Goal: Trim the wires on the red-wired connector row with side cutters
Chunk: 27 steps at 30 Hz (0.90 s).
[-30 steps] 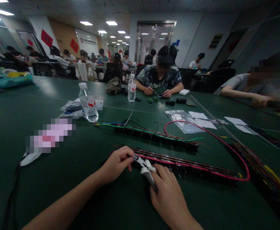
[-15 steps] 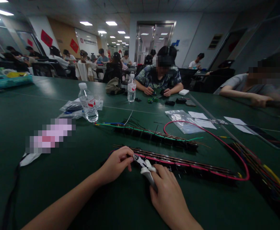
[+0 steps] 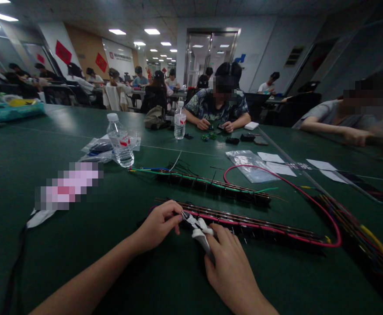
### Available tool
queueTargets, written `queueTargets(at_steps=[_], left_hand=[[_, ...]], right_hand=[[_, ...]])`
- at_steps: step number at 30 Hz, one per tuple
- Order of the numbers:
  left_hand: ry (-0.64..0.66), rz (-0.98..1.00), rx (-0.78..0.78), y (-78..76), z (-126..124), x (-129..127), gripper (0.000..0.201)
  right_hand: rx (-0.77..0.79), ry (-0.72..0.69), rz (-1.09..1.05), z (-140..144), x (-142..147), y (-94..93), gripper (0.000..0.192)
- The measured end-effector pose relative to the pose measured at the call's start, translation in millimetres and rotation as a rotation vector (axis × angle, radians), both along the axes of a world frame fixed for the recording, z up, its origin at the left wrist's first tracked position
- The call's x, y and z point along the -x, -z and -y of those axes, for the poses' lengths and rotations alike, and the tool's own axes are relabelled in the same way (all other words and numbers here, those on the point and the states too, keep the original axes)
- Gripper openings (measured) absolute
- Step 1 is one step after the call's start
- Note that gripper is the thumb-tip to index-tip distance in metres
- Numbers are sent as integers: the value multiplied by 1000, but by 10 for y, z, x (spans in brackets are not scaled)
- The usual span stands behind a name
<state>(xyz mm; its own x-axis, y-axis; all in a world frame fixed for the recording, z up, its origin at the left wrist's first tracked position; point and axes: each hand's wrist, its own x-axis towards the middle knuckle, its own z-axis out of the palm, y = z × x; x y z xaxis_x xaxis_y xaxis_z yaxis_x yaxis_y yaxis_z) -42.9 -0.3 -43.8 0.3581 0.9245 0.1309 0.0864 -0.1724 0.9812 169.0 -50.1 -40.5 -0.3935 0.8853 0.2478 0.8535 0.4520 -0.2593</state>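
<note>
My right hand (image 3: 229, 260) is wrapped round the white and grey handles of a pair of pliers (image 3: 193, 222). The metal jaws point up and left, with their tip at the fingers of my left hand (image 3: 163, 222). Those fingers are pinched together at the near bundle's left end; what lies between them is too small to make out. The near wire bundle (image 3: 244, 220) is long and dark, with copper-coloured strands and a red wire (image 3: 270, 228) tied along it. Beyond it, about parallel, lies a second bundle (image 3: 217, 187) with a green wire.
A water bottle (image 3: 122, 142) stands left of the bundles, another bottle (image 3: 180, 120) farther back. A third bundle (image 3: 358, 232) lies at right. A clear plastic bag (image 3: 252, 168) and paper slips (image 3: 270, 157) lie beyond. Across the table (image 3: 63, 144), a person (image 3: 217, 103) handles small dark parts.
My hands and the pliers stay almost exactly where they were. Across the table, a co-worker's hand and the dark part in it have shifted slightly.
</note>
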Motion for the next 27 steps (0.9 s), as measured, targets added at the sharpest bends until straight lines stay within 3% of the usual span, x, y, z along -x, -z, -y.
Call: queueTargets(at_steps=[17, 27], left_hand=[[1, 4, -6, 10, 2, 5, 13], [-3, 14, 2, -8, 9, -11, 12]], right_hand=[[-41, 4, 39, 11, 8, 44, 38], [12, 15, 36, 6, 18, 77, 36]])
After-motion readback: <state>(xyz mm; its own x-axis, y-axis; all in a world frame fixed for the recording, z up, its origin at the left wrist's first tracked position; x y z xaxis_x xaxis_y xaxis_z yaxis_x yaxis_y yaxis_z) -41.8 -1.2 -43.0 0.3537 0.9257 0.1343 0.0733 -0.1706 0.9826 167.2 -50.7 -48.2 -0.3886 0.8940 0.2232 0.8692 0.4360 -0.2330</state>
